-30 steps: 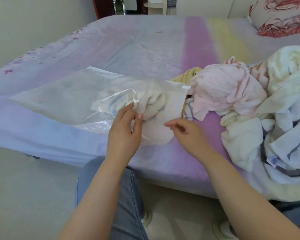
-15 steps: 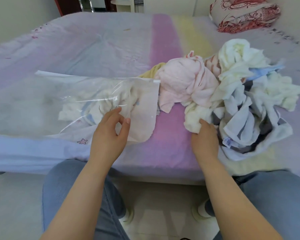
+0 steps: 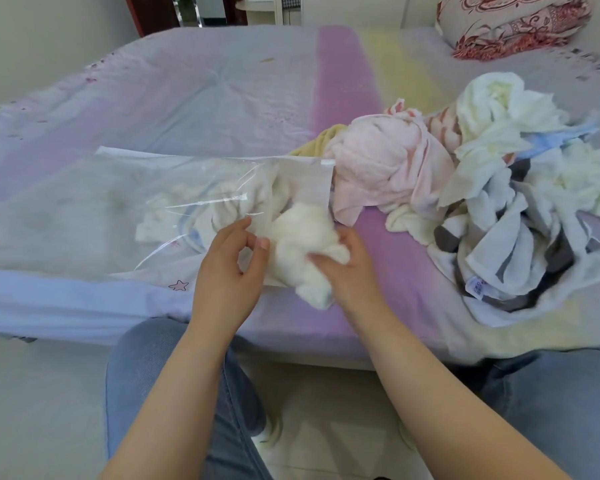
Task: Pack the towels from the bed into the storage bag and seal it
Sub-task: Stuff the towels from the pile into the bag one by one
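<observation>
Head view, looking down: two knees in blue jeans (image 3: 174, 386) sit at the bottom, a pale floor (image 3: 42, 393) between them and the bed (image 3: 222, 98). Up from there, both bare forearms reach over the mattress edge. The left hand (image 3: 227, 271) pinches the near lip of the clear storage bag (image 3: 94, 202), thumb and forefinger closed on the plastic, holding the mouth up. Right beside it, the right hand (image 3: 349, 268) is wrapped around a bunched cream towel (image 3: 302, 247), fingers curled into the cloth, and the bundle sits right at the bag's opening, touching the plastic edge. How far it is past the lip I can't tell. Inside the bag, a white towel with blue trim (image 3: 201, 213) already lies crumpled near the mouth, and the rest of the bag stretches flat to the left across the lilac sheet. A small pink star (image 3: 178, 285) is printed near the bag's front edge. Just beyond the opening, a pink towel (image 3: 385, 171) heads the loose towel pile (image 3: 520, 209), a heap of white, cream, pale blue and grey-striped cloth on the right side of the bed. Far back, a red-patterned folded quilt (image 3: 513, 22) rests at the top right corner.
</observation>
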The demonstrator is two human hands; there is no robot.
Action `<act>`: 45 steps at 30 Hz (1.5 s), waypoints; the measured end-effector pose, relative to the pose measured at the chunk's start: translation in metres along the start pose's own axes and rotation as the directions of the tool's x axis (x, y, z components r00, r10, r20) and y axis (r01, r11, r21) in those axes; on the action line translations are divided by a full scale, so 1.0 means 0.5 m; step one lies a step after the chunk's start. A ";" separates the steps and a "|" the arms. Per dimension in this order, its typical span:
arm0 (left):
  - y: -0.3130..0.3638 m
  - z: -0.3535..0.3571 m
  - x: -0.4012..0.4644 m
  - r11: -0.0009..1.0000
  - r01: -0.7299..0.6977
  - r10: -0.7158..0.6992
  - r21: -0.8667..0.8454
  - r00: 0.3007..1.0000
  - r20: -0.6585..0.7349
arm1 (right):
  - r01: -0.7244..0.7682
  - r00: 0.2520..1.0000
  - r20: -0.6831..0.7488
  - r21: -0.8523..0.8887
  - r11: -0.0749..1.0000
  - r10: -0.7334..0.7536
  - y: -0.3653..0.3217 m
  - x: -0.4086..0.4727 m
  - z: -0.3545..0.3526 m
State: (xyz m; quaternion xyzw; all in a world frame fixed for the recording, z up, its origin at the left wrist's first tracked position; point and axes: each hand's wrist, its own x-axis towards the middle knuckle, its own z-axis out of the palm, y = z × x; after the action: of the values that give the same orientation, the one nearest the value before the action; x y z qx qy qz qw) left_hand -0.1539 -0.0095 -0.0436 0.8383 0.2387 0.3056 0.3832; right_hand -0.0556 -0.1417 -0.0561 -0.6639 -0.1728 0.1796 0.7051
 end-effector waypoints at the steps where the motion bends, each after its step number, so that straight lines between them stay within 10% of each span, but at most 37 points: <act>1: -0.002 -0.003 -0.001 1.000 0.003 -0.003 -0.009 1.000 -0.004 | 0.030 0.986 -0.166 0.056 0.998 -0.020 -0.003 0.011 0.002; 4: -0.001 -0.013 -0.009 0.999 0.000 0.000 -0.033 1.000 -0.020 | 0.042 0.949 -0.304 -0.144 0.989 -0.085 -0.020 0.064 0.023; 7: 0.001 -0.024 -0.016 0.998 -0.006 0.003 -0.056 0.999 -0.047 | -0.139 0.957 0.188 -0.366 0.920 0.220 -0.041 0.114 0.085; 10: -0.002 -0.039 -0.019 0.994 -0.008 0.000 -0.106 0.997 -0.075 | -0.367 0.784 0.518 -0.058 0.929 0.342 -0.060 0.125 0.118; 15: -0.031 -0.058 -0.013 0.983 0.028 -0.046 -0.183 0.994 -0.094 | 0.132 0.963 0.268 -0.552 0.824 0.025 -0.027 0.081 0.066; 20: -0.037 -0.076 -0.013 0.972 0.064 -0.081 -0.227 0.994 -0.067 | 0.087 0.909 0.333 -0.737 0.670 0.249 -0.016 0.105 0.101; 23: -0.039 -0.101 -0.012 0.949 0.100 -0.120 -0.297 0.992 -0.049 | 0.165 0.851 0.450 -0.718 0.676 0.270 -0.020 0.145 0.220; 27: -0.045 -0.128 0.002 0.940 0.100 -0.120 -0.327 0.992 -0.041 | -0.140 0.874 0.391 -0.368 0.919 0.290 -0.045 0.185 0.310; 33: -0.074 -0.136 0.031 0.946 0.131 -0.153 -0.298 0.987 -0.049 | -0.064 0.860 0.437 -0.422 0.904 0.265 -0.021 0.171 0.234; 41: -0.067 -0.081 0.043 0.943 0.134 -0.152 -0.305 0.988 -0.036 | 0.156 0.988 0.074 -0.469 0.870 -0.137 -0.044 0.169 0.001; 45: -0.048 -0.060 0.039 0.966 0.118 -0.121 -0.230 0.993 0.001 | 0.230 0.842 -0.221 -0.678 0.699 -0.491 -0.118 0.285 -0.077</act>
State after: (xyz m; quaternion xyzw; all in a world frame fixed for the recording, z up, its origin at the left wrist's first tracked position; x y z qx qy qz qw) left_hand -0.1652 0.0319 -0.0406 0.7705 0.2543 0.3129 0.4937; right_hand 0.0893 -0.1099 0.0012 -0.8330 -0.2095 -0.1676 0.4840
